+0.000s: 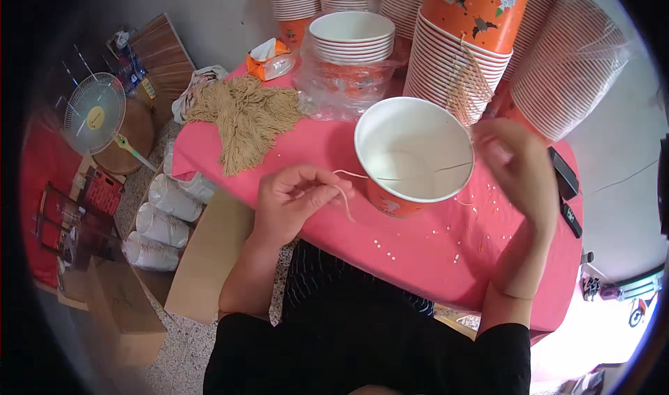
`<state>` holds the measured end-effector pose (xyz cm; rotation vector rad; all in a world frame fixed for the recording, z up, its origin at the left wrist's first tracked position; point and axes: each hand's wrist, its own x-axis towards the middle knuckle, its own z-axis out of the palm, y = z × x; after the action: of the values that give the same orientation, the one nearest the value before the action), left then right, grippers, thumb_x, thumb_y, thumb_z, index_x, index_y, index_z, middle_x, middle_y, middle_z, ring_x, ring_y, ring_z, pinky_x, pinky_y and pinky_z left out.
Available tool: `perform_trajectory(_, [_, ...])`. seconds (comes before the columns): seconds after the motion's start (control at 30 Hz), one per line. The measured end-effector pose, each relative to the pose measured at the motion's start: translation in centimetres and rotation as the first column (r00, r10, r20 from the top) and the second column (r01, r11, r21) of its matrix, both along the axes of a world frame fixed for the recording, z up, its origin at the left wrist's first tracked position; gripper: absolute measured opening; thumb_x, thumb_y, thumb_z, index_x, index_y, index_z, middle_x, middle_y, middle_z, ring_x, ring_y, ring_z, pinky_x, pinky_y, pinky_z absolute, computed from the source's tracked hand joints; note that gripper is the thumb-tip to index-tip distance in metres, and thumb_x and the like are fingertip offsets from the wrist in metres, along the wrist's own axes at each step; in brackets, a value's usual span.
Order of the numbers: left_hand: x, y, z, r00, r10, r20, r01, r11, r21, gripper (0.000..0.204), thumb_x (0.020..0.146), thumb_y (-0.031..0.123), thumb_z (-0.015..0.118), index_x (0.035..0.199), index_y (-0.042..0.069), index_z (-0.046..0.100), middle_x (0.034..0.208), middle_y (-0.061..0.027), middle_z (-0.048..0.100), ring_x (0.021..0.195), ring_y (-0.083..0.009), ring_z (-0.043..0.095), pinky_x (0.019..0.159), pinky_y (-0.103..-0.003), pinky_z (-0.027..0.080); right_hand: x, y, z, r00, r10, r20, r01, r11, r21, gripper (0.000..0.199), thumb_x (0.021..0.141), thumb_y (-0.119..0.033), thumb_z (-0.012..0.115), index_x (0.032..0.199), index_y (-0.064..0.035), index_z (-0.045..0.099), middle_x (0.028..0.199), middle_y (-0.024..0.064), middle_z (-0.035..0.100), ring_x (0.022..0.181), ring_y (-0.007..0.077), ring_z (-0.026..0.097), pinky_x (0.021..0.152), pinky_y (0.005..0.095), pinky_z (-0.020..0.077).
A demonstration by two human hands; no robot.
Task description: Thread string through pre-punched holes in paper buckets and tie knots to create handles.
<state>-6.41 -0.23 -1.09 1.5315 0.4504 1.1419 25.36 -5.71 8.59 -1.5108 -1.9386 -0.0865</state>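
Note:
A paper bucket [387, 200], orange outside and white inside, stands on the pink-covered table [334, 217] in front of me. My left hand [298, 194], left of the bucket, has thumb and forefinger pinched on a cream cord [348, 207]. One stretch of the cord runs to the bucket's left side, and its loose end hangs below my fingers. A thin dark line, like a wire [453, 166], crosses the bucket's mouth. Beside the right rim is my right hand [514, 161], smeared by motion; whether it holds anything is unclear.
Tan cords [244, 120] lie heaped at the back left. Bucket stacks [456, 71] line the back, one stack partly wrapped in plastic [348, 92]. An orange tissue pack [268, 64] sits behind. Small white bits [456, 258] dot the table. Dark objects [564, 174] lie at the right edge.

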Motion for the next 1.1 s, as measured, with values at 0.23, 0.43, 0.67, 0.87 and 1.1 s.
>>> perform_trajectory(0.23, [1.8, 0.8, 1.2, 0.954, 0.299, 0.015, -0.288, 0.905, 0.312, 0.011, 0.091, -0.001, 0.063, 0.100, -0.004, 0.061, 0.089, -0.0063, 0.065, 0.064, -0.0085, 0.056, 0.057, -0.020, 0.048, -1.8, 2.8, -1.5, 0.954, 0.265, 0.142, -0.211, 0.926, -0.314, 0.018, 0.075, -0.014, 0.071, 0.091, -0.0052, 0.070, 0.084, 0.0115, 0.070, 0.084, 0.0297, 0.065, 0.089, 0.0397, 0.0458])
perform_trajectory(0.43, [3.5, 1.7, 3.3, 0.999, 0.039, 0.031, -0.032, 0.975, -0.222, 0.006, 0.093, 0.010, 0.059, 0.093, 0.003, 0.059, 0.073, -0.0013, 0.058, 0.053, -0.0046, 0.044, 0.045, -0.019, 0.033, -2.0, 2.7, -1.4, 0.918, 0.303, 0.255, -0.231, 0.933, -0.277, 0.011, 0.075, -0.007, 0.066, 0.085, -0.0043, 0.068, 0.078, 0.0113, 0.067, 0.082, 0.0299, 0.065, 0.082, 0.0392, 0.0484])
perform_trajectory(0.67, [5.5, 1.6, 4.0, 0.871, 0.412, -0.266, -0.317, 0.887, 0.337, 0.011, 0.088, 0.007, 0.066, 0.094, -0.002, 0.068, 0.059, 0.0012, 0.057, 0.054, -0.0033, 0.050, 0.048, -0.021, 0.038, -4.1, 1.5, -0.1, 0.832, 0.507, -0.226, -0.537, 0.837, -0.101, 0.010, 0.083, 0.006, 0.059, 0.089, 0.0013, 0.064, 0.084, 0.0115, 0.067, 0.078, 0.0252, 0.066, 0.068, 0.0325, 0.0515])
perform_trajectory(0.87, [6.1, 0.8, 5.0, 0.848, 0.342, -0.405, -0.179, 0.904, 0.389, 0.017, 0.089, 0.009, 0.064, 0.100, -0.001, 0.070, 0.056, 0.0026, 0.052, 0.051, -0.0021, 0.043, 0.046, -0.024, 0.034, -5.3, 3.3, 0.5, 0.765, 0.596, -0.243, -0.596, 0.799, 0.083, 0.014, 0.087, 0.006, 0.057, 0.100, 0.0022, 0.064, 0.084, 0.0071, 0.064, 0.073, 0.0114, 0.059, 0.065, 0.0247, 0.0473])
perform_trajectory(1.1, [5.4, 2.0, 3.7, 0.958, -0.028, -0.285, 0.048, 0.997, 0.066, 0.018, 0.091, 0.010, 0.063, 0.101, -0.003, 0.070, 0.065, 0.0076, 0.054, 0.055, 0.0013, 0.040, 0.049, -0.018, 0.030, -5.9, 4.4, -1.0, 0.784, 0.476, -0.398, -0.496, 0.866, 0.057, 0.015, 0.087, 0.005, 0.060, 0.101, 0.0005, 0.064, 0.087, 0.0058, 0.064, 0.076, 0.0102, 0.059, 0.065, 0.0250, 0.0476])
